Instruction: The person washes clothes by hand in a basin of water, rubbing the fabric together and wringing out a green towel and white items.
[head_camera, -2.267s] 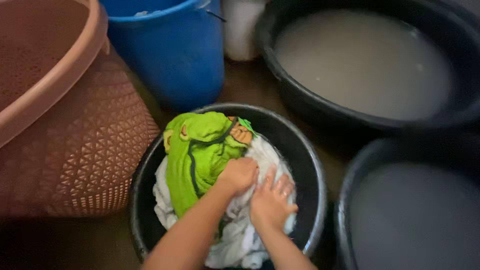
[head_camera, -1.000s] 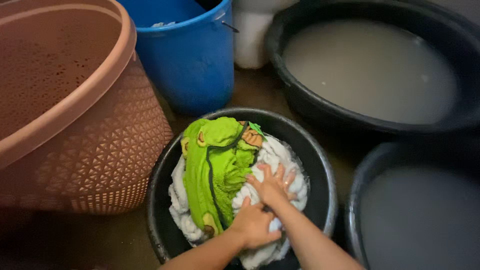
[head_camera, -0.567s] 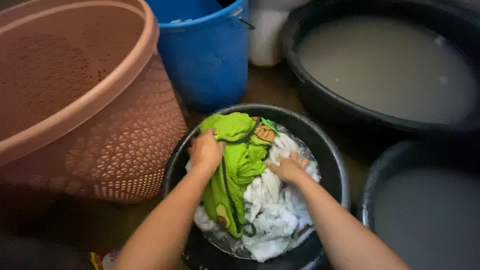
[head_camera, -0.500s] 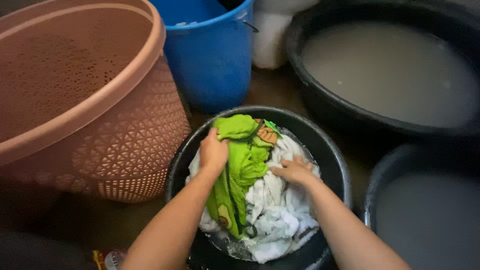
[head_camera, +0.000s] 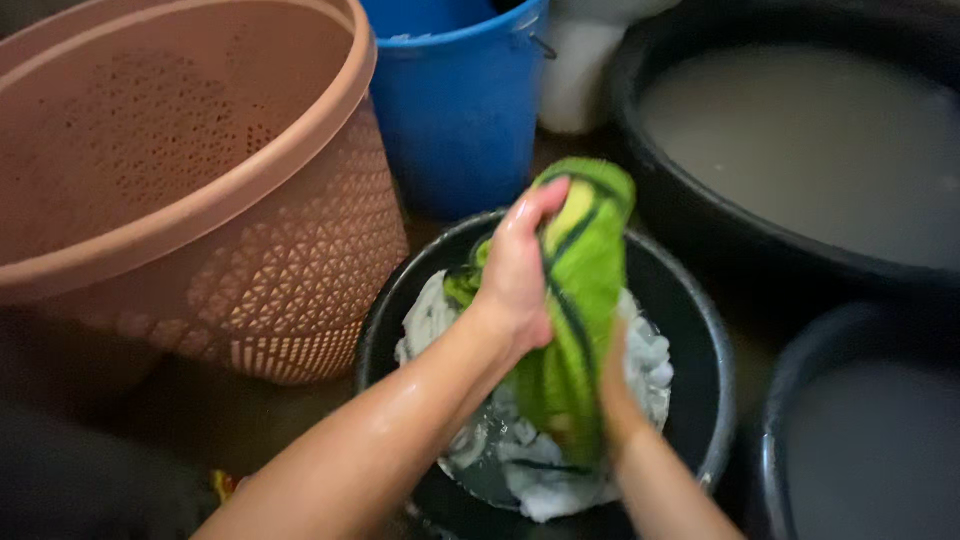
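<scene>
1. A pink lattice laundry basket (head_camera: 200, 190) stands at the left, with a blue bucket (head_camera: 460, 100) just beside it
2. The left hand (head_camera: 520, 275) is closed around the upper end of a green towel (head_camera: 580, 300), holding it above the small black basin (head_camera: 690, 330)
3. The right hand (head_camera: 612, 390) grips the towel's lower part; its fingers are hidden behind the cloth
4. White wet cloth (head_camera: 640, 370) lies in the basin beneath
5. A large black tub (head_camera: 800, 150) of cloudy water sits at the right

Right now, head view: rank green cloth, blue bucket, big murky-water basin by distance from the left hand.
1. green cloth: gripped in the left hand, over the small black basin.
2. blue bucket: behind, slightly left.
3. murky-water basin: far right.
</scene>
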